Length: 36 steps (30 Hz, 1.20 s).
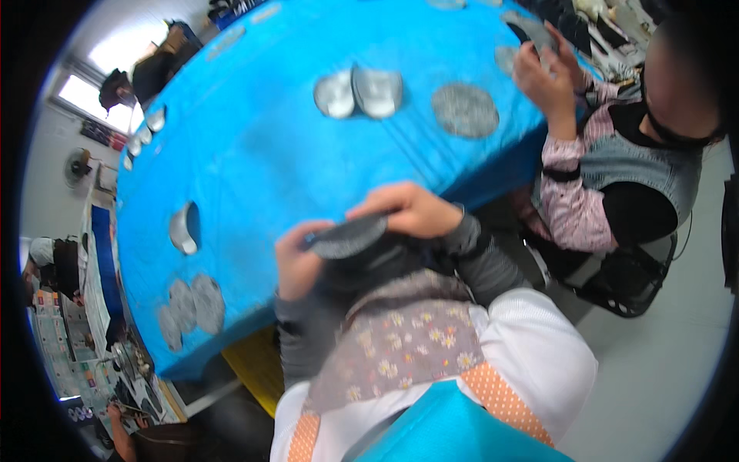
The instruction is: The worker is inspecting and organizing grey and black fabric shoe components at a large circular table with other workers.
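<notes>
Both of my hands hold a dark grey, rounded fabric-like piece (pixel 350 239) just off the table's near edge; its exact kind cannot be told. My left hand (pixel 297 260) grips its left end, the thumb hidden behind it. My right hand (pixel 414 209) pinches the upper right edge with bent fingers. Left of my hands, a curved grey piece with a pale face (pixel 183 229) rests on the table. Below that lie several flat speckled grey ovals (pixel 205 303), side by side and partly overlapping.
A blue cloth (pixel 285 162) covers the big table. Farther back are two pale curved pieces (pixel 377 94) and a speckled grey oval (pixel 465 110). At the right, a seated co-worker's hands (pixel 545 81) hold a dark piece. A black chair (pixel 627 281) stands there.
</notes>
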Each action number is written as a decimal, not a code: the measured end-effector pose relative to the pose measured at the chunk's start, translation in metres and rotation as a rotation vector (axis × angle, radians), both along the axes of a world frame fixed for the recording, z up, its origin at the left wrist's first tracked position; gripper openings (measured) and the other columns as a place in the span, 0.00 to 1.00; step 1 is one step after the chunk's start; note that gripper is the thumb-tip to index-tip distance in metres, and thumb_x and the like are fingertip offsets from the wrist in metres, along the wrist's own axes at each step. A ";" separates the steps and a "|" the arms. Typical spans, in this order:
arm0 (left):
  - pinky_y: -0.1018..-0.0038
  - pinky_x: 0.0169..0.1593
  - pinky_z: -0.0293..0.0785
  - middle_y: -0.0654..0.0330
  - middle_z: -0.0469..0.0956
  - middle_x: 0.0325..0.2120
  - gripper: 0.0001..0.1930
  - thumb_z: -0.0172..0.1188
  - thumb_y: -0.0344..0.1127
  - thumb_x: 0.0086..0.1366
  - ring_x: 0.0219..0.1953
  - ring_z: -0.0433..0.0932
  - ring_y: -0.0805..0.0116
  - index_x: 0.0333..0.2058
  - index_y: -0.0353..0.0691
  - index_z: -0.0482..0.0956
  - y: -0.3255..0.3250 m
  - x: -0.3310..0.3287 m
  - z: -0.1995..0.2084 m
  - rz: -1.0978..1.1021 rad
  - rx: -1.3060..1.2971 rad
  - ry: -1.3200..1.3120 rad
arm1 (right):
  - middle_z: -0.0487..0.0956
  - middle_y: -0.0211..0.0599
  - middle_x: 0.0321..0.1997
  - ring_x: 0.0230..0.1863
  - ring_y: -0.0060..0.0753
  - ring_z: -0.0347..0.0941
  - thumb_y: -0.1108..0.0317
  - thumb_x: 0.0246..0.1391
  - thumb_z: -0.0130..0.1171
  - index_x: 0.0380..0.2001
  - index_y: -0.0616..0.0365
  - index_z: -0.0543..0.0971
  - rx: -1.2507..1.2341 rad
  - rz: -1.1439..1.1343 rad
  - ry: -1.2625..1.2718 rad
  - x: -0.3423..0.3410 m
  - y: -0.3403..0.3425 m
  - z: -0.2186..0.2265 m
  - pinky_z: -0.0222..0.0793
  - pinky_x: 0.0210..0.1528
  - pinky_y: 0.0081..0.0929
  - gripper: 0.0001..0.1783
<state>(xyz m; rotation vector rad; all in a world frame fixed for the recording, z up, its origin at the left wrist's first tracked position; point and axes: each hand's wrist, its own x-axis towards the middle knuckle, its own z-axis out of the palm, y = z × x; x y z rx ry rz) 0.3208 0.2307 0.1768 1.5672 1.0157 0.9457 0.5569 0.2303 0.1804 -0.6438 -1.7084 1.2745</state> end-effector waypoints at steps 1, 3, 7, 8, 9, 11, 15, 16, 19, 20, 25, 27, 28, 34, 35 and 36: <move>0.78 0.41 0.71 0.59 0.78 0.33 0.09 0.61 0.22 0.52 0.38 0.73 0.74 0.35 0.31 0.78 -0.001 0.004 0.000 0.015 0.020 -0.085 | 0.79 0.37 0.37 0.40 0.26 0.72 0.78 0.46 0.55 0.42 0.57 0.79 -0.098 -0.020 -0.043 -0.001 0.000 0.002 0.66 0.44 0.25 0.17; 0.79 0.40 0.72 0.60 0.78 0.31 0.08 0.61 0.23 0.53 0.36 0.74 0.76 0.34 0.31 0.78 -0.003 0.005 0.001 0.046 0.044 -0.063 | 0.79 0.35 0.37 0.40 0.24 0.72 0.81 0.44 0.54 0.42 0.60 0.78 0.005 0.007 -0.005 -0.005 -0.001 0.004 0.66 0.44 0.21 0.18; 0.80 0.38 0.72 0.61 0.79 0.30 0.08 0.58 0.23 0.56 0.33 0.75 0.78 0.35 0.31 0.79 -0.005 0.000 0.004 0.032 0.027 -0.051 | 0.81 0.36 0.34 0.36 0.22 0.74 0.79 0.47 0.55 0.37 0.64 0.79 -0.162 -0.110 0.012 -0.008 -0.008 -0.002 0.68 0.39 0.20 0.12; 0.80 0.39 0.73 0.60 0.80 0.31 0.09 0.57 0.22 0.56 0.33 0.75 0.78 0.37 0.31 0.79 -0.005 -0.004 0.006 -0.003 -0.007 -0.070 | 0.80 0.34 0.34 0.37 0.20 0.73 0.78 0.49 0.55 0.38 0.65 0.78 -0.153 -0.092 0.013 -0.009 -0.008 -0.004 0.68 0.39 0.18 0.12; 0.81 0.39 0.73 0.60 0.80 0.32 0.10 0.57 0.22 0.57 0.34 0.75 0.78 0.38 0.31 0.78 -0.003 -0.006 0.008 -0.044 -0.058 -0.094 | 0.80 0.32 0.34 0.38 0.18 0.72 0.77 0.50 0.55 0.40 0.67 0.78 -0.136 -0.095 0.002 -0.007 -0.005 -0.004 0.68 0.40 0.17 0.12; 0.82 0.36 0.71 0.60 0.79 0.31 0.10 0.56 0.22 0.57 0.32 0.75 0.78 0.38 0.30 0.78 -0.001 -0.008 0.012 -0.071 -0.077 -0.125 | 0.80 0.33 0.34 0.38 0.18 0.72 0.77 0.50 0.55 0.40 0.67 0.78 -0.159 -0.056 0.013 -0.004 -0.003 -0.005 0.67 0.39 0.17 0.12; 0.83 0.33 0.71 0.60 0.79 0.31 0.11 0.57 0.22 0.56 0.31 0.74 0.79 0.39 0.29 0.78 -0.004 -0.003 0.014 -0.046 -0.095 -0.162 | 0.80 0.33 0.34 0.36 0.17 0.72 0.77 0.50 0.55 0.40 0.67 0.78 -0.289 -0.087 -0.071 -0.004 -0.001 -0.002 0.67 0.38 0.17 0.12; 0.83 0.33 0.71 0.60 0.79 0.31 0.11 0.57 0.22 0.56 0.31 0.74 0.79 0.39 0.29 0.78 -0.006 0.000 0.012 -0.042 -0.108 -0.162 | 0.81 0.34 0.34 0.35 0.18 0.72 0.76 0.50 0.56 0.39 0.66 0.78 -0.255 -0.078 -0.074 -0.006 -0.001 -0.002 0.67 0.38 0.18 0.11; 0.81 0.35 0.72 0.61 0.79 0.29 0.08 0.60 0.20 0.53 0.32 0.76 0.76 0.34 0.32 0.78 -0.006 0.003 0.004 0.032 0.163 0.058 | 0.81 0.34 0.32 0.34 0.19 0.72 0.75 0.49 0.57 0.36 0.64 0.80 -0.115 -0.128 -0.104 -0.013 -0.003 -0.002 0.67 0.37 0.18 0.10; 0.81 0.35 0.72 0.61 0.78 0.28 0.06 0.60 0.20 0.53 0.31 0.76 0.75 0.31 0.33 0.77 -0.006 0.003 0.002 0.037 0.210 0.059 | 0.80 0.34 0.30 0.32 0.21 0.72 0.75 0.47 0.58 0.33 0.61 0.81 -0.096 -0.167 -0.109 -0.014 -0.003 -0.003 0.66 0.35 0.18 0.08; 0.81 0.36 0.71 0.61 0.78 0.29 0.06 0.60 0.20 0.53 0.32 0.76 0.76 0.32 0.33 0.78 -0.003 -0.005 0.000 -0.068 0.130 -0.052 | 0.80 0.32 0.29 0.31 0.21 0.72 0.76 0.45 0.59 0.32 0.60 0.82 -0.088 -0.172 -0.031 -0.016 -0.009 -0.003 0.65 0.35 0.18 0.08; 0.81 0.36 0.71 0.62 0.78 0.30 0.06 0.60 0.21 0.53 0.32 0.76 0.76 0.32 0.33 0.78 -0.003 -0.004 0.001 -0.086 0.081 -0.059 | 0.80 0.32 0.29 0.31 0.21 0.72 0.76 0.45 0.60 0.32 0.59 0.82 -0.086 -0.169 -0.037 -0.015 -0.008 -0.003 0.65 0.35 0.18 0.08; 0.81 0.36 0.71 0.61 0.78 0.29 0.06 0.61 0.20 0.53 0.32 0.76 0.75 0.32 0.33 0.78 -0.004 -0.002 0.002 -0.062 0.129 -0.004 | 0.80 0.32 0.29 0.31 0.21 0.72 0.76 0.45 0.60 0.32 0.60 0.81 -0.099 -0.171 -0.047 -0.015 -0.008 -0.002 0.65 0.35 0.19 0.08; 0.79 0.35 0.72 0.59 0.78 0.28 0.06 0.62 0.20 0.51 0.31 0.76 0.73 0.30 0.32 0.77 -0.003 0.011 -0.003 -0.046 0.432 0.102 | 0.78 0.33 0.29 0.32 0.22 0.72 0.77 0.45 0.61 0.29 0.63 0.80 -0.086 -0.204 -0.093 -0.020 -0.010 -0.004 0.65 0.35 0.19 0.05; 0.79 0.35 0.72 0.58 0.78 0.28 0.06 0.62 0.20 0.50 0.31 0.76 0.72 0.29 0.33 0.77 -0.003 0.011 -0.004 -0.052 0.462 0.121 | 0.78 0.32 0.29 0.32 0.22 0.72 0.77 0.45 0.61 0.29 0.63 0.80 -0.123 -0.229 -0.128 -0.020 -0.011 -0.004 0.65 0.35 0.19 0.05; 0.79 0.35 0.72 0.58 0.78 0.28 0.06 0.62 0.20 0.50 0.31 0.76 0.72 0.29 0.33 0.77 -0.003 0.010 -0.004 -0.061 0.484 0.108 | 0.78 0.32 0.29 0.32 0.22 0.72 0.77 0.45 0.61 0.29 0.63 0.80 -0.121 -0.216 -0.118 -0.019 -0.011 -0.005 0.65 0.35 0.19 0.05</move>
